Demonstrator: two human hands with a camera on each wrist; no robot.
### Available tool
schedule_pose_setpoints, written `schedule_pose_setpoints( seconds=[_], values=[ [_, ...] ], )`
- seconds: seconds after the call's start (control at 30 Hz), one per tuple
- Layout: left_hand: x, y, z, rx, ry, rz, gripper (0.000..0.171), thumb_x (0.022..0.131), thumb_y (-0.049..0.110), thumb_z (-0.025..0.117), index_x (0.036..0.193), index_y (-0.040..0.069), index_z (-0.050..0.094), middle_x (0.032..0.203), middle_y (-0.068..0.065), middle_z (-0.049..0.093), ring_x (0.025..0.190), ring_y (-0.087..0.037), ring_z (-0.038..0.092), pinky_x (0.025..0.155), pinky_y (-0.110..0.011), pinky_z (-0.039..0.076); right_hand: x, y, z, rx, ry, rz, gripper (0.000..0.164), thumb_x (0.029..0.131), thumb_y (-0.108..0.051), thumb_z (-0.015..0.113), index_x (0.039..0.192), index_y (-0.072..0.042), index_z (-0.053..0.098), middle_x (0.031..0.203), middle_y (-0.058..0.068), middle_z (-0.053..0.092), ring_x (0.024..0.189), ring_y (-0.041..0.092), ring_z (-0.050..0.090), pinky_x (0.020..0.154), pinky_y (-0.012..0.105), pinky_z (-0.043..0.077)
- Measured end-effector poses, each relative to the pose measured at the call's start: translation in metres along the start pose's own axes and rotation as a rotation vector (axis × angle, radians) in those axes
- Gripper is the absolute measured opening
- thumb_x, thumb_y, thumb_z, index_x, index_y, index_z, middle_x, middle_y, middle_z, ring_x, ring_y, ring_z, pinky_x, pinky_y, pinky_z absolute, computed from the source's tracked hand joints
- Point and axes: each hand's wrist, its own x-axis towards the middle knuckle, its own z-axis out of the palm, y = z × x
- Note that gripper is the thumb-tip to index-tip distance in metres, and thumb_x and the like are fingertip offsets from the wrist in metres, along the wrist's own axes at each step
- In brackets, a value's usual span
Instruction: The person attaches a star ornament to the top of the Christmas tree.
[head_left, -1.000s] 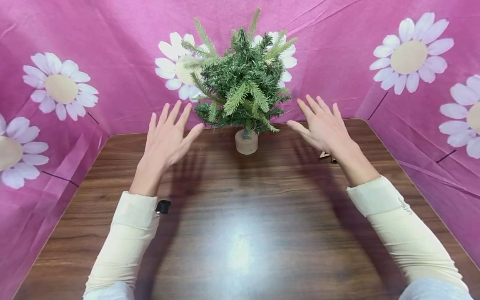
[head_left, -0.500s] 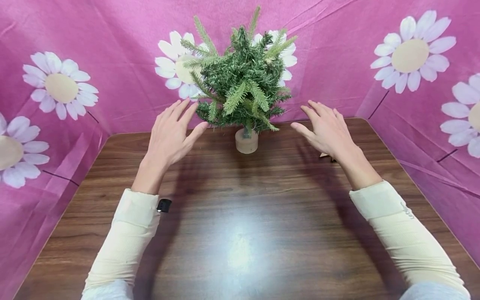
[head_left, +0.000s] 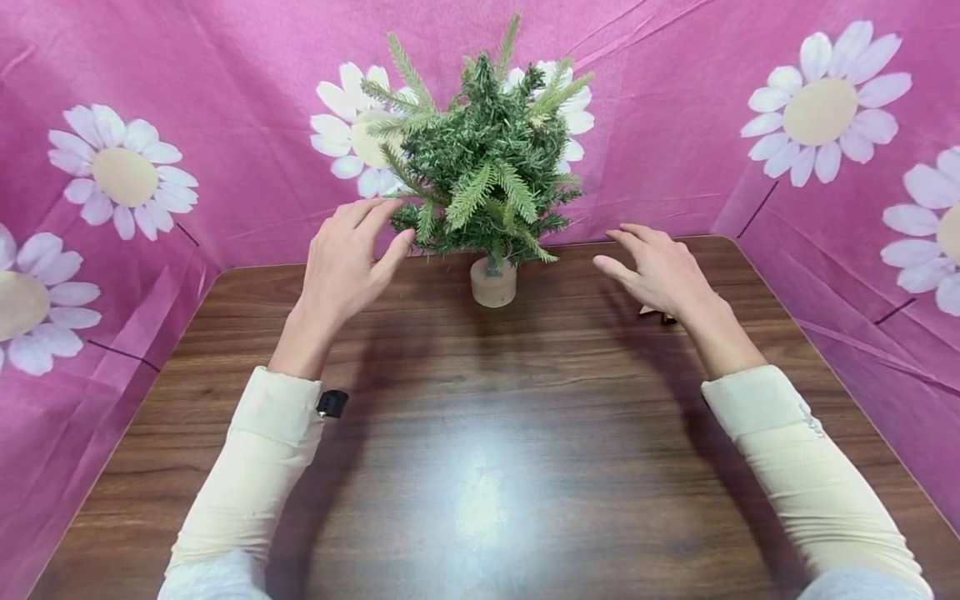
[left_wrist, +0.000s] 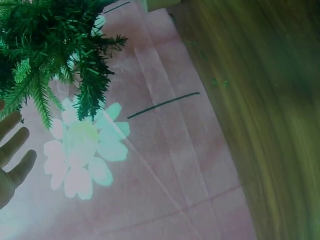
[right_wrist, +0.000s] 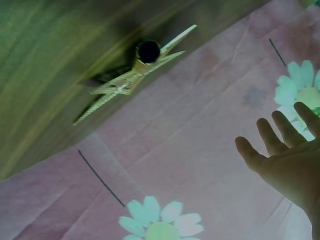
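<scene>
While the tree (head_left: 487, 158) stands upright near the far edge of the table (head_left: 480, 400), a person's two hands reach forward on either side of it. The left hand (head_left: 341, 262) is just beside the lower left branches, its fingers loosely bent and its thumb set apart — whether the fingertips touch the needles, I cannot tell. The right hand (head_left: 663, 271) hangs above the table to the right of the tree, apart from its branches; its fingers are slightly bent and, in the right wrist view, spread from one another.

The tree is dark green with paler sprigs poking out at the top, sides and front, and its short stem rises from a round, light base (head_left: 493, 284). Beyond the right hand and partly hidden by it, a gold piece (right_wrist: 125, 82) lies on the table; the right wrist view shows its long pointed arms and a dark round end.

Both sleeves (head_left: 817, 492) are cream with turned-back cuffs, and a small black strap (head_left: 332, 404) sticks out by the left cuff. Pink cloth (head_left: 660, 125) printed with white flowers (head_left: 123, 177) — yellowish at the centre — hangs behind the table and along both sides.
</scene>
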Motion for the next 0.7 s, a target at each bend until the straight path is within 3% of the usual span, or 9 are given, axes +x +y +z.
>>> schedule_pose_setpoints(
  seconds=[0.3,0.43,0.7],
  values=[
    [0.009,0.004,0.006,-0.124,0.154,0.055,0.034,0.098,0.025,0.064,0.124,0.004,0.07,0.119,-0.013,0.071,0.108,-0.033,0.063,0.089,-0.05,0.052,-0.002,0.011,0.003,0.066,-0.059,0.036,0.074,0.104,-0.059,0.038,0.153,-0.003,0.042,0.157,0.023,0.038,0.143,0.048,0.032,0.108,0.071,0.027],
    [0.014,0.007,0.006,-0.148,0.185,0.089,0.034,0.096,0.021,0.067,0.123,0.001,0.07,0.116,-0.016,0.07,0.104,-0.034,0.063,0.089,-0.048,0.051,-0.005,0.02,0.003,0.109,-0.06,0.035,0.071,0.105,-0.057,0.04,0.152,-0.004,0.043,0.155,0.023,0.04,0.142,0.047,0.033,0.11,0.069,0.027],
    [0.023,0.014,0.004,-0.193,0.235,0.138,0.042,0.09,0.021,0.077,0.124,-0.002,0.068,0.12,-0.018,0.069,0.113,-0.034,0.06,0.102,-0.043,0.045,-0.008,0.04,0.002,0.209,-0.058,0.003,0.065,0.106,-0.048,0.046,0.148,0.002,0.046,0.149,0.027,0.045,0.141,0.048,0.035,0.114,0.062,0.026]
  ],
)
